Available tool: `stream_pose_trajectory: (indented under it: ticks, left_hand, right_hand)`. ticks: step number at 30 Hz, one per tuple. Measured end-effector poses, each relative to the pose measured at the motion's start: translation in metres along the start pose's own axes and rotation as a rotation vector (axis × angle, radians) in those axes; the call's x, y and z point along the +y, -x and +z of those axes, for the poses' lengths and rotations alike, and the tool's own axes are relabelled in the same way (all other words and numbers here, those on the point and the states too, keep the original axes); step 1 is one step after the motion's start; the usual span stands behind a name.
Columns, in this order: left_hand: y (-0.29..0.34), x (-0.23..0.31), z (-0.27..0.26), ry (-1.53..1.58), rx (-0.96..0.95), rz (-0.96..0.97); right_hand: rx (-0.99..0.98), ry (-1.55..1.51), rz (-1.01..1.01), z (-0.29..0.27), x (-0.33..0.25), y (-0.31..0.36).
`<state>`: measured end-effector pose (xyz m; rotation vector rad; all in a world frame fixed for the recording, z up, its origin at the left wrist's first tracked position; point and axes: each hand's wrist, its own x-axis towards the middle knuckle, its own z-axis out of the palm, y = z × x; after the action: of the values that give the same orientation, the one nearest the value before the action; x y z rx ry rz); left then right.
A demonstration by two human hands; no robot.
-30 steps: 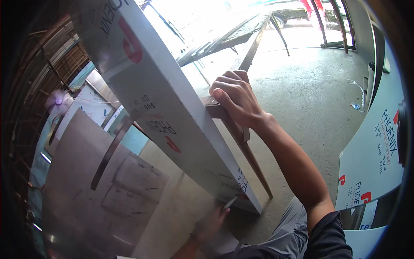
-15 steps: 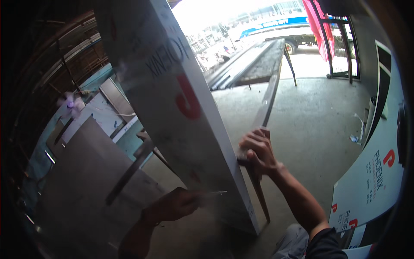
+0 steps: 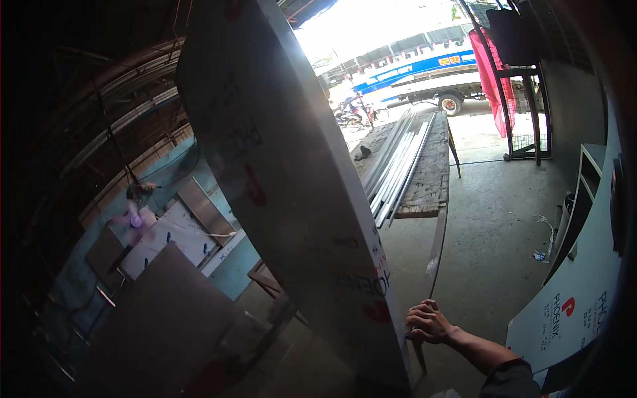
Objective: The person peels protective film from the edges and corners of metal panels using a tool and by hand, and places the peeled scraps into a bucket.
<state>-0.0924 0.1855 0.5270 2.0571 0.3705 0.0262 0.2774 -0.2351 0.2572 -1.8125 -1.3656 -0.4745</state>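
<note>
A tall box-shaped panel (image 3: 298, 199), covered in pale printed protective film, stands tilted in front of me and spans most of the picture's height. My right hand (image 3: 430, 322) is closed, fingers curled round a narrow bar (image 3: 438, 255) close beside the panel's lower right edge. That bar runs away from the hand toward a worktable. Low on the left, in deep shadow, a dim reddish-brown shape looks like my left hand or forearm (image 3: 219, 375). Its fingers and anything in them cannot be made out.
Long pale metal profiles (image 3: 401, 166) lie on the rough worktable (image 3: 428, 182). Film-covered sheet (image 3: 564, 318) curves along the right. A dark flat board (image 3: 159, 312) and a purple-hubbed fan (image 3: 135, 221) are at left. Beyond the opening stands a truck (image 3: 424, 79).
The view has shifted, so the worktable and panel appear lower. My right hand appears lower and farther right. The left hand, earlier visible with a thin pointed tool, has sunk into shadow.
</note>
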Motion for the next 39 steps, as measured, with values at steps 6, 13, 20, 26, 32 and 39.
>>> stream_pose_trajectory:
  ticks: [6, 13, 20, 26, 32, 39]
  left_hand:
    - [0.053, 0.062, -0.057, -0.937, 0.176, 0.061]
    - [0.018, 0.250, -0.037, -0.546, 0.588, -0.020]
    - [-0.053, 0.429, 0.039, -0.311, 0.892, 0.322]
    - [-0.080, 0.540, 0.071, -0.301, 1.090, 0.635]
    - [-0.094, 0.571, 0.082, -0.456, 1.058, 0.666]
    - [-0.068, 0.556, 0.071, -0.456, 1.089, 0.559]
  right_hand:
    - [-0.297, 0.146, -0.052, -0.082, 0.000, -0.057]
    - [0.393, 0.048, 0.015, -0.249, -0.008, -0.285]
    - [0.679, -0.246, -0.436, -0.402, -0.126, -0.508]
    - [0.757, -0.353, -0.777, -0.435, -0.163, -0.577]
    - [0.785, -0.342, -0.898, -0.437, -0.156, -0.602]
    - [0.409, -0.478, -0.858, -0.448, -0.157, -0.612]
